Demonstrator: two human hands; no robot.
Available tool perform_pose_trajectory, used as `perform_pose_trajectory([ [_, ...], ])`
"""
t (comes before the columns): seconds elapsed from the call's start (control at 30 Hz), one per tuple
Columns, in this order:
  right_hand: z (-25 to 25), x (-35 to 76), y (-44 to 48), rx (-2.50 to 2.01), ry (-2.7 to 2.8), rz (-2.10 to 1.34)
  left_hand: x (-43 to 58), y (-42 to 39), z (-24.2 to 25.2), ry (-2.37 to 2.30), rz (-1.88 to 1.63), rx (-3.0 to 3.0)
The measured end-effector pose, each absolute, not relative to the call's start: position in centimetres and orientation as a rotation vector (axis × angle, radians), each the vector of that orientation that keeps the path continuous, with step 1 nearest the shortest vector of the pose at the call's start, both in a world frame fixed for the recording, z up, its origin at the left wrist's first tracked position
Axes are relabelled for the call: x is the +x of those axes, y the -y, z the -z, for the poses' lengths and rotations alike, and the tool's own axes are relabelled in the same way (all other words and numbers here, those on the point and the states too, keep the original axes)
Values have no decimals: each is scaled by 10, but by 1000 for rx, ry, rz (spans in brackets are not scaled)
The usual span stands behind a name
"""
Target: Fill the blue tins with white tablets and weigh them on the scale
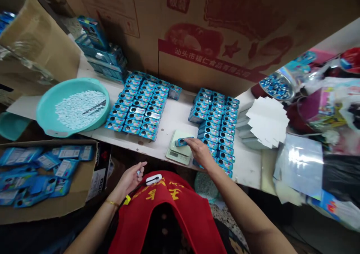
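Observation:
My right hand (pixel 200 152) pinches a small blue box (pixel 180 142) at the plate of a pale green kitchen scale (pixel 177 157). Whether the box rests its weight on the plate, I cannot tell. Over my lap, my left hand (pixel 131 178) is curled, with small pale pieces (pixel 138 172) at its fingers. Rows of upright blue boxes (pixel 137 110) stand left of the scale. More such rows (pixel 215 130) stand to its right, close beside my right hand. A turquoise basin (pixel 45 111) at the left holds many small pale pieces and a dark patterned strip.
A large cardboard carton (pixel 197 55) walls off the table's back. Stacked blue boxes (pixel 104 55) stand back left. An open carton (pixel 81 194) of blue boxes sits lower left. White card stacks (pixel 267 120), a bowl of shiny blue pieces (pixel 277 87) and plastic bags crowd the right.

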State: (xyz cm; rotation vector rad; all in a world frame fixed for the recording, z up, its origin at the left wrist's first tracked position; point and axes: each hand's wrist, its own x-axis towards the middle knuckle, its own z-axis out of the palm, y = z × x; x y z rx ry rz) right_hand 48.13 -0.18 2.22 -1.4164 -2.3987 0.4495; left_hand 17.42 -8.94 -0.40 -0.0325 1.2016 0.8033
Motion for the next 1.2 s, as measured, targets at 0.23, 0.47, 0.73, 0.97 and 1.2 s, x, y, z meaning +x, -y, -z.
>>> perform_pose_trajectory([
  [0.23, -29, 509, 5, -1521, 2087, -289, 179, 87, 13, -1195, -784, -78],
  [0.47, -28, 499, 44, -1612, 1918, -462, 209, 69, 29, -1136, -699, 1],
  [0.73, -7, 490, 51, -1801, 1890, -611, 214, 63, 23, -1196, -688, 56],
  [0.97, 26, 445, 35, -2307, 1996, -705, 213, 69, 21, -1217, -720, 17],
  [1.2, 47, 443, 28, -2387, 1858, -742, 198, 82, 23, -1232, -729, -70],
])
